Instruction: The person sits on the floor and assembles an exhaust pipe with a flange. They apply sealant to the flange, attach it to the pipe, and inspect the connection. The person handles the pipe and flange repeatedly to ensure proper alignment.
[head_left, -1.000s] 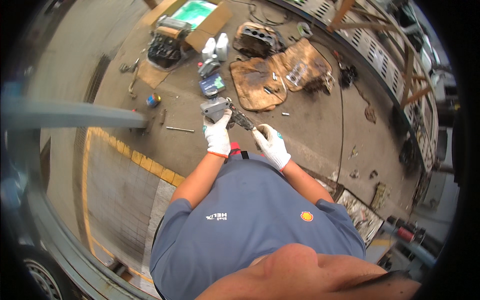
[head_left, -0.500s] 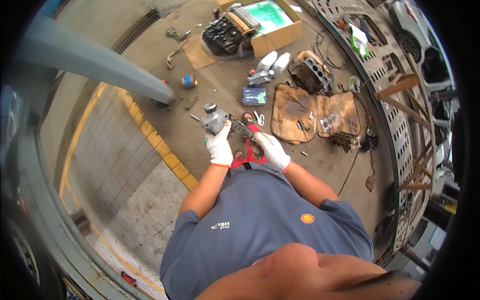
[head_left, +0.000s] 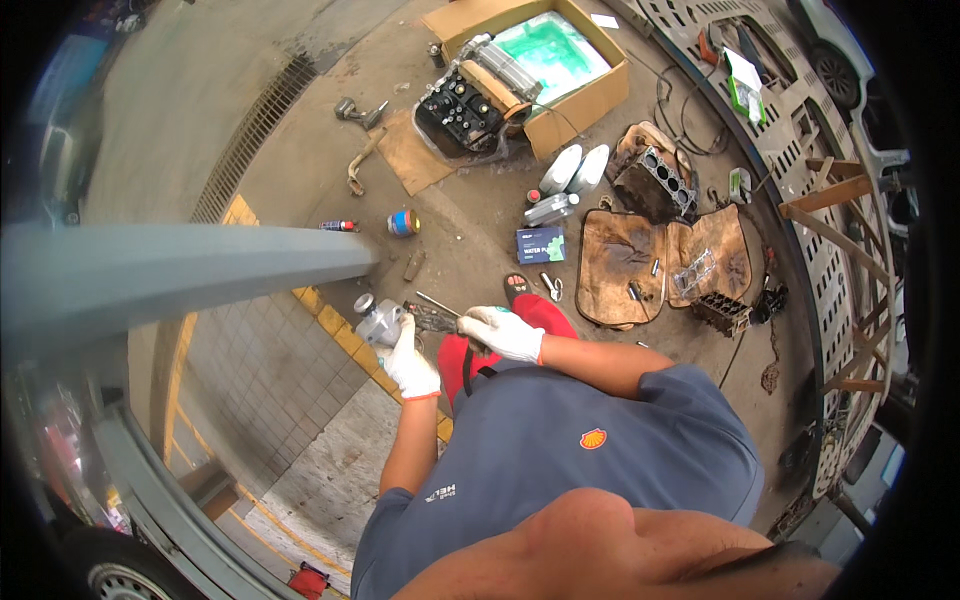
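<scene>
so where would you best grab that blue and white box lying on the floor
Take the blue and white box by its two long edges, coming straight down from above. It lies flat on the concrete floor with its broad face up and open floor along those sides. That looks the easiest approach.

even daylight, bright, soft; no hard shadows on concrete floor [head_left: 300, 120]. white gloves on left hand [head_left: 412, 368] and right hand [head_left: 503, 333] near overexposed. mild sheen on green tray in cardboard box [head_left: 590, 95]. strong fisheye bend: floor grate [head_left: 255, 130] and tile lines curve. black vignette rings frame. grey beam [head_left: 180, 275] at left soft, out of focus; skin-toned blur at bottom edge.
</scene>
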